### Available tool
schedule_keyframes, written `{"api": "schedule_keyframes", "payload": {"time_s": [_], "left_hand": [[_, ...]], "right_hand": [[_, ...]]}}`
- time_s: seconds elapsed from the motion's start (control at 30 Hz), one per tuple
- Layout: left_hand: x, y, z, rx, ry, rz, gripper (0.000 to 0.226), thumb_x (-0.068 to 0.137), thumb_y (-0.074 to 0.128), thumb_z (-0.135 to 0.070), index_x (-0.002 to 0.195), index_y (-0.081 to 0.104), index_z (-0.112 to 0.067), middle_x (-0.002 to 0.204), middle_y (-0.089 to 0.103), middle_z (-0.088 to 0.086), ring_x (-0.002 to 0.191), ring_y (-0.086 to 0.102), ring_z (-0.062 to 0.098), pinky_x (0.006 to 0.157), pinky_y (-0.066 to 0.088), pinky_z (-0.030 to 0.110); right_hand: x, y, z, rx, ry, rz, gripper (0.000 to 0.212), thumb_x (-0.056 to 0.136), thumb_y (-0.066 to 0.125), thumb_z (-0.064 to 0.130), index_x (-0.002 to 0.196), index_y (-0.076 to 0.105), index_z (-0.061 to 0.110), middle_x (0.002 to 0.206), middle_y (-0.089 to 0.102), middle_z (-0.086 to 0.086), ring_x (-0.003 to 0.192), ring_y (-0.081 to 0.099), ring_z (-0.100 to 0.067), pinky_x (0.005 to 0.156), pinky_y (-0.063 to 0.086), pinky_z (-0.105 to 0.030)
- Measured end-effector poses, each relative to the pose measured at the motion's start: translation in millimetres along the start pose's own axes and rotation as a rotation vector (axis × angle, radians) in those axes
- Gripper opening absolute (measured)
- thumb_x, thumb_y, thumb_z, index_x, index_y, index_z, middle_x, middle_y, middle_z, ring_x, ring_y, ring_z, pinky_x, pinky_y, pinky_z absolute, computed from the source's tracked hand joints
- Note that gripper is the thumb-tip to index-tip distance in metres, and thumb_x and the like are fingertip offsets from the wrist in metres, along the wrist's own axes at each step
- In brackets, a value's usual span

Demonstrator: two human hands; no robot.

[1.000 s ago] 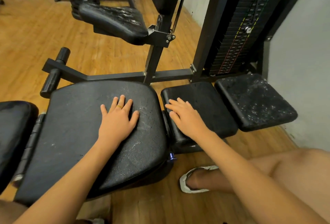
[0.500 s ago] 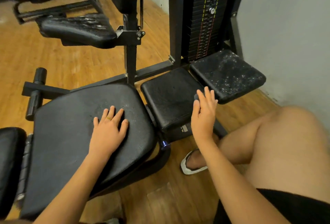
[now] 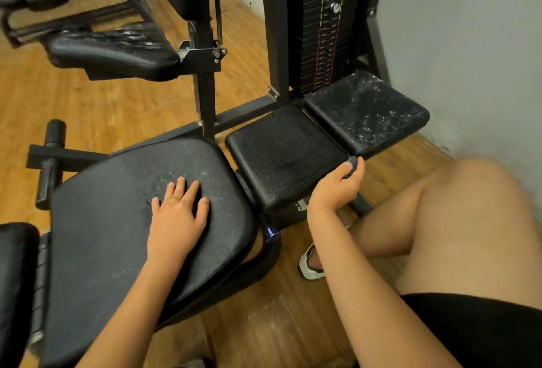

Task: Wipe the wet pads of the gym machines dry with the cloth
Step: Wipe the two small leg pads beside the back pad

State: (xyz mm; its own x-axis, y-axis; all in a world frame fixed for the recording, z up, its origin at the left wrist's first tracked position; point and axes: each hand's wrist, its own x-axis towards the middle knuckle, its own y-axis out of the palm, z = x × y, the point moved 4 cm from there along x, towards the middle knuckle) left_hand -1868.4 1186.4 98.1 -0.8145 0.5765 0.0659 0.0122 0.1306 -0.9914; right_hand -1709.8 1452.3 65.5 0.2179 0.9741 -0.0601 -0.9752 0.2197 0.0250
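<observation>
My left hand [image 3: 179, 218] lies flat with spread fingers on the big black seat pad [image 3: 111, 235], beside a patch of water droplets. The fingers of my right hand [image 3: 337, 188] curl round a small dark knob or bar end [image 3: 352, 162] at the right edge of the middle square pad [image 3: 281, 156]. The far square pad [image 3: 366, 109] is speckled with water drops. Another wet black pad [image 3: 117, 51] sits higher at the back left. No cloth is in view.
A weight stack [image 3: 322, 24] and black steel frame [image 3: 205, 98] stand behind the pads, against a grey wall [image 3: 469, 45]. My bare knee [image 3: 457, 221] and a sandalled foot [image 3: 311, 265] are at the right on the wooden floor. A foam roller bar [image 3: 50, 162] juts out left.
My right hand left the middle pad's top, moved right to its edge and curled round the dark knob. The view shifted right; my left hand stayed flat on the seat pad.
</observation>
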Motion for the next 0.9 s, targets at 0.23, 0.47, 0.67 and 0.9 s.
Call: {"api": "schedule_keyframes", "payload": {"time_s": [0.23, 0.47, 0.67, 0.9], "left_hand": [[3, -2, -4, 0.000, -0.005, -0.014, 0.060, 0.098, 0.027, -0.048, 0.144, 0.049, -0.015, 0.151, 0.042, 0.016, 0.140, 0.034, 0.034, 0.106, 0.032, 0.058], [1, -4, -5, 0.004, -0.004, -0.008, 0.064, 0.097, 0.022, -0.049, 0.144, 0.048, -0.015, 0.151, 0.042, 0.015, 0.139, 0.035, 0.033, 0.105, 0.033, 0.058], [-1, -5, -5, 0.003, -0.004, -0.013, 0.064, 0.096, 0.023, -0.048, 0.143, 0.049, -0.014, 0.150, 0.043, 0.015, 0.138, 0.035, 0.032, 0.105, 0.032, 0.055], [-1, -3, -5, 0.000, -0.004, -0.009, 0.048, 0.102, 0.040, -0.038, 0.143, 0.049, -0.013, 0.151, 0.042, 0.016, 0.139, 0.034, 0.033, 0.107, 0.030, 0.057]], "right_hand": [[-10, 5, 4, -0.006, 0.054, -0.040, 0.042, 0.100, 0.041, 0.025, 0.139, 0.050, 0.012, 0.138, 0.056, -0.010, 0.127, 0.052, -0.024, 0.105, 0.042, -0.036], [-55, 0, -13, -0.034, 0.023, 0.112, 0.050, 0.101, 0.040, 0.027, 0.147, 0.038, 0.009, 0.150, 0.042, -0.012, 0.138, 0.040, -0.024, 0.113, 0.033, -0.039], [-34, 8, -4, -0.020, 0.044, 0.037, 0.051, 0.100, 0.037, 0.026, 0.148, 0.036, 0.007, 0.153, 0.038, -0.012, 0.142, 0.035, -0.024, 0.118, 0.026, -0.031], [-130, 4, -8, -0.033, -0.028, 0.154, 0.048, 0.103, 0.040, 0.018, 0.149, 0.033, 0.010, 0.159, 0.025, -0.006, 0.145, 0.027, -0.018, 0.116, 0.023, -0.024]]}}
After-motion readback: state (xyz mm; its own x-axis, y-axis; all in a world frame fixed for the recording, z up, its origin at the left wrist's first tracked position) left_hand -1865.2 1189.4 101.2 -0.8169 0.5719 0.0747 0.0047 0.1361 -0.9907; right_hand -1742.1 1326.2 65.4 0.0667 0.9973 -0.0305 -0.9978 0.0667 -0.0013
